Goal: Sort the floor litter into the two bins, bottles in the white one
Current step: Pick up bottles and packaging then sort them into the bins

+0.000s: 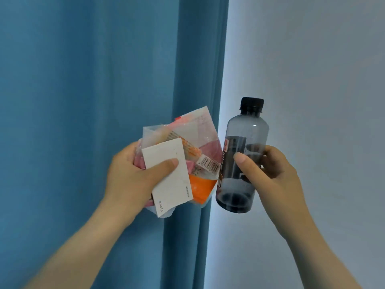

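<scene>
Left thumb (164,166) pins a white card (173,188) over a wad of wrappers (193,132), the left hand (127,180) curled round the lot at 9 o'clock. At 3 o'clock the right hand (277,167) wraps thumb and fingers round a dark capped bottle (243,130), upright, just beside the wrappers. Behind hang a blue curtain (83,80) and a pale wall (312,59); neither bin shows. The loose wad could shed a wrapper if the thumb eases.

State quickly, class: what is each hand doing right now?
Left hand: holds a white card and wrappers.
Right hand: holds the dark bottle.
</scene>
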